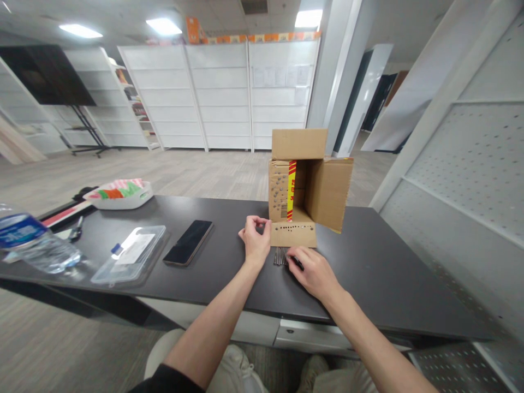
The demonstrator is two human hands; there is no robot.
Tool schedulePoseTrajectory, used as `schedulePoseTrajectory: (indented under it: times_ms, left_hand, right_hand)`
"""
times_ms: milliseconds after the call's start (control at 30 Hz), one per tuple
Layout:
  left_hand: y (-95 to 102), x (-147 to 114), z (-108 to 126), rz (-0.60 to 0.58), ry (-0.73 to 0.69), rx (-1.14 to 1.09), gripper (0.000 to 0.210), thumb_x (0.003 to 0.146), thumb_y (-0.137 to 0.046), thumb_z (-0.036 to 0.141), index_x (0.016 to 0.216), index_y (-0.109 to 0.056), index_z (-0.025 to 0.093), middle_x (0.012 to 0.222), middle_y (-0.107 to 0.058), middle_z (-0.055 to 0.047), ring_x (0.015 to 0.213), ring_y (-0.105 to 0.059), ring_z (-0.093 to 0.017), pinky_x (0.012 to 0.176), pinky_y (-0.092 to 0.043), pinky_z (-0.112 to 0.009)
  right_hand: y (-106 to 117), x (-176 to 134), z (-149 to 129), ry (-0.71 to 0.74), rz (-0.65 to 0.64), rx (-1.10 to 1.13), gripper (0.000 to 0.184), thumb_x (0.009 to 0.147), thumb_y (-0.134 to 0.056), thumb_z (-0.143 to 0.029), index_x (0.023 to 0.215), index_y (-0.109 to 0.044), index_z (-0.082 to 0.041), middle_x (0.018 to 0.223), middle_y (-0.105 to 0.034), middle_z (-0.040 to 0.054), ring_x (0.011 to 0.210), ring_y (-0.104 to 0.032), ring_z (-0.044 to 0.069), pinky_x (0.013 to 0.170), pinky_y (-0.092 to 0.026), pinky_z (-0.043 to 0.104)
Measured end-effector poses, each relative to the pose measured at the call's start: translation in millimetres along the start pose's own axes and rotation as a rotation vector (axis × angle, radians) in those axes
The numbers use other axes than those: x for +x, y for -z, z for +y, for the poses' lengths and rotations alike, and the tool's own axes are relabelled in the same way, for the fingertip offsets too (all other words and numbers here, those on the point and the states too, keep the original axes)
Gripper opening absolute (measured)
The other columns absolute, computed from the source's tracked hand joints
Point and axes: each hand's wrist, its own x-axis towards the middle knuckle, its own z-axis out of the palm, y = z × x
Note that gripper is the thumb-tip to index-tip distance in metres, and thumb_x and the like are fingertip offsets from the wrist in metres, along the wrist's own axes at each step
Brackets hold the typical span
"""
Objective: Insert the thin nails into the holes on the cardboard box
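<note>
An open cardboard box (278,188) stands on the dark table, its opening facing me. Small round dots, perhaps screw heads or holes, mark its left flap, beside a yellow and red tape strip (291,191). A line of dark holes runs along the lower flap (286,237). My left hand (257,243) is at that flap's left edge, fingers curled in a pinch; whatever they hold is hidden. Several thin metal screws or nails (279,256) lie side by side in front of the flap. Beside them, my right hand (311,270) has its fingertips closed together at their right end.
A black phone (188,243) lies left of my hands. Farther left are a clear plastic case (131,256), a water bottle (36,243) and a white basket (123,201) with colourful contents. A white perforated panel (470,164) borders the table's right side.
</note>
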Motion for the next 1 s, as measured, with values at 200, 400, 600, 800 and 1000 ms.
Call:
schedulePoseTrajectory:
  times_ms: [200, 400, 600, 800, 1000]
  left_hand:
    - [-0.4, 0.3, -1.7, 0.003, -0.013, 0.010, 0.016, 0.080, -0.059, 0.031, 0.088, -0.047, 0.023, 0.082, -0.065, 0.002, 0.075, -0.060, -0.013, 0.085, -0.039, -0.033]
    - [-0.3, 0.2, -0.6, 0.006, -0.016, 0.007, 0.017, 0.080, -0.059, 0.032, 0.087, -0.047, 0.023, 0.082, -0.066, 0.002, 0.075, -0.060, -0.013, 0.084, -0.039, -0.032]
    - [-0.6, 0.0, -1.8, 0.007, -0.021, 0.000, 0.016, 0.080, -0.059, 0.032, 0.088, -0.047, 0.023, 0.082, -0.065, 0.002, 0.075, -0.060, -0.013, 0.084, -0.040, -0.033]
    - [-1.6, 0.2, -3.4, 0.008, -0.018, -0.004, 0.016, 0.080, -0.060, 0.031, 0.089, -0.048, 0.024, 0.082, -0.065, 0.002, 0.076, -0.060, -0.013, 0.084, -0.040, -0.033]
    - [-1.4, 0.4, -2.5, 0.004, -0.010, -0.004, 0.016, 0.080, -0.060, 0.031, 0.087, -0.048, 0.023, 0.082, -0.065, 0.002, 0.076, -0.059, -0.013, 0.084, -0.040, -0.033]
  right_hand:
    - [-0.7, -0.2, 0.4, -0.011, -0.048, 0.014, 0.012, 0.088, -0.049, -0.017, 0.095, -0.057, -0.021, 0.093, -0.064, 0.0056, 0.088, -0.060, 0.019, 0.080, -0.046, 0.031]
    - [0.0, 0.5, -0.3, -0.010, -0.053, 0.025, 0.012, 0.087, -0.051, -0.020, 0.096, -0.059, -0.022, 0.096, -0.065, 0.0056, 0.089, -0.061, 0.019, 0.081, -0.047, 0.031]
    - [-1.0, 0.9, 0.1, 0.005, -0.050, 0.041, 0.013, 0.087, -0.051, -0.021, 0.096, -0.060, -0.022, 0.096, -0.065, 0.0063, 0.090, -0.061, 0.019, 0.082, -0.048, 0.032]
    - [-1.4, 1.2, 0.4, 0.005, -0.060, 0.038, 0.013, 0.085, -0.053, -0.019, 0.096, -0.060, -0.022, 0.098, -0.065, 0.0054, 0.091, -0.061, 0.019, 0.083, -0.047, 0.032]
    - [1.1, 0.6, 0.4, -0.011, -0.046, 0.072, 0.013, 0.085, -0.052, -0.018, 0.095, -0.060, -0.021, 0.097, -0.065, 0.0057, 0.091, -0.060, 0.019, 0.084, -0.046, 0.033]
